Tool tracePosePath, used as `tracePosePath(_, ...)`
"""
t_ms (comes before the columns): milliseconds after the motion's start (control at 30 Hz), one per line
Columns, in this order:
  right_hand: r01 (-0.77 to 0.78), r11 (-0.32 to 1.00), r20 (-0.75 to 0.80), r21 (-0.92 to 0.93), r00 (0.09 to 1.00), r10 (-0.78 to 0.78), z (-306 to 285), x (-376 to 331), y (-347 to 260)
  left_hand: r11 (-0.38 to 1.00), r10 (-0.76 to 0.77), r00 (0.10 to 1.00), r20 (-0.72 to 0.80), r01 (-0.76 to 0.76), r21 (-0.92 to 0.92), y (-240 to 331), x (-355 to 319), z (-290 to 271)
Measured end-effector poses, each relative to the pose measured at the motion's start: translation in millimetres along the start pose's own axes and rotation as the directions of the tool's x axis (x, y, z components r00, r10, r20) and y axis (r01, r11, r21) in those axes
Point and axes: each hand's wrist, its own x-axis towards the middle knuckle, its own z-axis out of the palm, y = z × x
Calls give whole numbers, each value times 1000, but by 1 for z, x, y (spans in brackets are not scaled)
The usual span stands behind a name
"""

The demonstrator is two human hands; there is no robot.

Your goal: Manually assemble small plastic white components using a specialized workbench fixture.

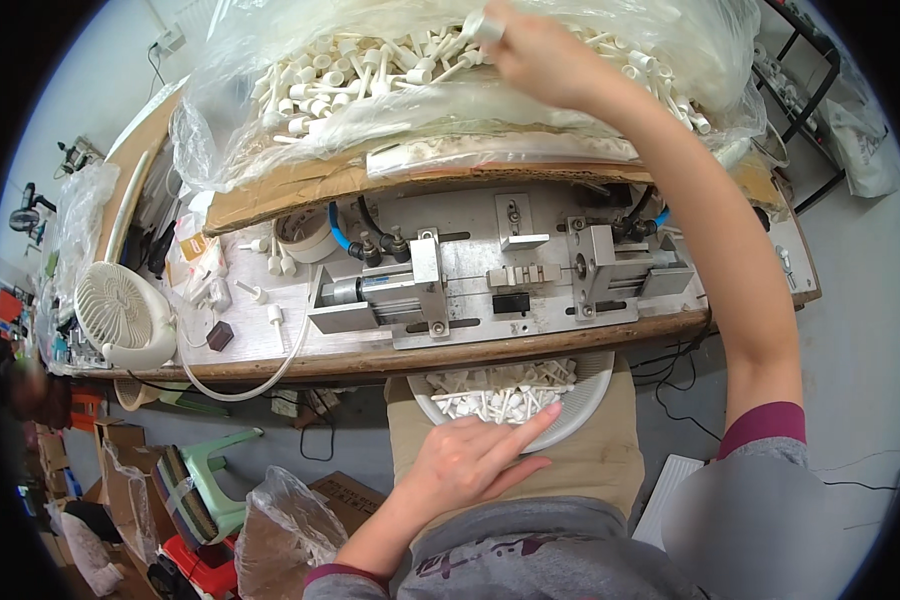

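Note:
My right hand (540,55) reaches far over the bench to a plastic-lined cardboard box (300,192) heaped with white plastic parts (345,75), each a small cup on a stem. Its fingers are closed on one white plastic part (482,27), whose cup end shows at the fingertips. Nearer to me, my left hand (465,462) is open, fingers stretched out, over the near rim of a white basin (597,395) on my lap. Small white pieces (500,403) fill the bottom of that basin. Between the hands stands a metal fixture (515,275) with two facing cylinders.
On the bench's left are a white fan (122,312), a tape roll (305,232), loose white parts (253,291) and a small dark block (220,335). Blue hoses (338,228) feed the fixture. A green stool (215,480) and clear plastic bag (290,515) sit below left.

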Motion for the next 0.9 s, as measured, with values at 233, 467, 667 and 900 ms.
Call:
tracePosePath(233,67,61,-81,996,956,282,1,-17,9,992,-45,812,-581,-31,-120,-10,63,-28)
tracePosePath(467,-118,-204,177,972,937,301,31,-162,-87,999,-26,858,-512,12,-31,-9,96,-30)
tracePosePath(667,-223,-286,310,932,900,307,52,-201,-83,971,-178,896,-408,92,-221,-2,80,-12)
tracePosePath(900,-228,-461,389,858,874,292,58,-215,-79,1000,12,919,-393,-1,28,-5,71,-5)
